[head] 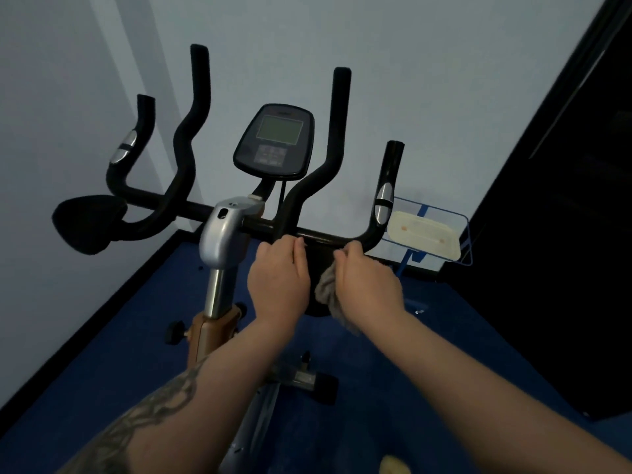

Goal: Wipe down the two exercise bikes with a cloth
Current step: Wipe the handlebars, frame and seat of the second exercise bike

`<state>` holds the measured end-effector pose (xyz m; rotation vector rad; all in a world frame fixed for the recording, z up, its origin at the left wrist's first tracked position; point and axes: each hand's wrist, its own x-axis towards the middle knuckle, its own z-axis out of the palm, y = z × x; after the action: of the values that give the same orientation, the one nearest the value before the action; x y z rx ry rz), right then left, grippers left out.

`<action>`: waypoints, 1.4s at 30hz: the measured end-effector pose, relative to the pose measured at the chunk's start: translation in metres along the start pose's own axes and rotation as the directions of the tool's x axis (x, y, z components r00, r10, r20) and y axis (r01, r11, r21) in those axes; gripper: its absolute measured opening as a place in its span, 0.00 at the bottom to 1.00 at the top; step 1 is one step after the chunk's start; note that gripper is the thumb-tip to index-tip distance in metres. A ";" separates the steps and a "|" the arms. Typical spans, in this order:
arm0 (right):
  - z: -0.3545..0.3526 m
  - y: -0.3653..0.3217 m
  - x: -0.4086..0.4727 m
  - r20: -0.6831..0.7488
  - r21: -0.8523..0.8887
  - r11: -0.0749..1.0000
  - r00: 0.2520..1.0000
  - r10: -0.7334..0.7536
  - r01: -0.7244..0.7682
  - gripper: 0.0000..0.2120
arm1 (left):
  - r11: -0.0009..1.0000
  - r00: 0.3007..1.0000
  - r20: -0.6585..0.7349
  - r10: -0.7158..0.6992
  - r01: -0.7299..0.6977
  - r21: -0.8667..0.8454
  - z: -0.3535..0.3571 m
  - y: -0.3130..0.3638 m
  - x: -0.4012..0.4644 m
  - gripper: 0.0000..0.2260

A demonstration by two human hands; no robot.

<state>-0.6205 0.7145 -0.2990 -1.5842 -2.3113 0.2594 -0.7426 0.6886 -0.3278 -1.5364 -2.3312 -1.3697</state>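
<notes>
Wiping the right arm pad (319, 268) on the bike.
Left hand (278, 278) curls on its edge; right hand (367, 285) squeezes the cloth (326, 290). Rub slowly all over.

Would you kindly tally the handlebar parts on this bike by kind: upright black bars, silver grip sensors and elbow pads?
Upright black bars: 4
Silver grip sensors: 2
Elbow pads: 2
Total: 8
</notes>
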 end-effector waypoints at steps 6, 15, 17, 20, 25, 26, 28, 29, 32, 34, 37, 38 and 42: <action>0.002 -0.015 0.036 0.040 -0.031 0.983 0.983 -0.180 0.181 0.09 | 0.998 0.997 -0.082 -0.005 0.010 0.061 0.001 0.001 -0.001 0.14; -0.008 -0.004 0.065 0.309 0.111 0.881 0.827 -0.470 0.459 0.12 | 0.980 0.965 -0.200 -0.172 0.188 0.065 0.005 0.010 -0.011 0.12; -0.007 -0.018 0.076 0.349 0.216 0.815 0.737 -0.579 0.538 0.11 | 0.963 0.939 -0.231 -0.254 0.267 0.026 0.011 0.011 -0.014 0.12; -0.008 -0.015 0.082 0.378 0.351 0.728 0.622 -0.685 0.589 0.13 | 0.925 0.857 -0.350 -0.379 0.358 -0.126 0.017 0.014 -0.020 0.17; -0.010 0.010 0.086 0.367 0.363 0.670 0.562 -0.741 0.647 0.14 | 0.887 0.816 -0.353 -0.457 0.446 -0.117 0.021 0.023 -0.030 0.17; -0.011 0.004 0.088 0.376 0.318 0.653 0.541 -0.752 0.687 0.14 | 0.869 0.795 -0.356 -0.490 0.476 -0.134 0.023 0.025 -0.033 0.18; -0.012 -0.013 0.092 0.370 0.264 0.586 0.480 -0.795 0.766 0.13 | 0.809 0.730 -0.350 -0.586 0.548 -0.212 0.029 0.027 -0.039 0.17; -0.012 -0.020 0.092 0.359 0.264 0.548 0.446 -0.820 0.794 0.13 | 0.784 0.705 -0.343 -0.621 0.566 -0.256 0.032 0.028 -0.040 0.16; -0.007 -0.019 0.091 0.301 0.340 0.473 0.382 -0.874 0.813 0.13 | 0.772 0.675 -0.379 -0.634 0.581 -0.256 0.037 0.028 -0.046 0.18; -0.004 -0.004 0.089 0.257 0.449 0.474 0.398 -0.881 0.757 0.12 | 0.777 0.665 -0.410 -0.624 0.584 -0.234 0.038 0.030 -0.049 0.19; -0.003 0.008 0.094 0.271 0.451 0.503 0.424 -0.864 0.737 0.11 | 0.772 0.649 -0.432 -0.626 0.593 -0.228 0.041 0.032 -0.050 0.18; -0.004 0.004 0.096 0.279 0.420 0.496 0.413 -0.867 0.760 0.11 | 0.770 0.643 -0.442 -0.626 0.599 -0.219 0.041 0.033 -0.049 0.19; -0.005 -0.028 0.094 0.271 0.360 0.405 0.321 -0.907 0.840 0.10 | 0.783 0.633 -0.502 -0.589 0.602 -0.160 0.040 0.030 -0.050 0.13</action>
<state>-0.6742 0.7915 -0.2695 0.0625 -3.0041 0.5155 -0.6775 0.6831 -0.3558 -0.2348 -2.5139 -1.5849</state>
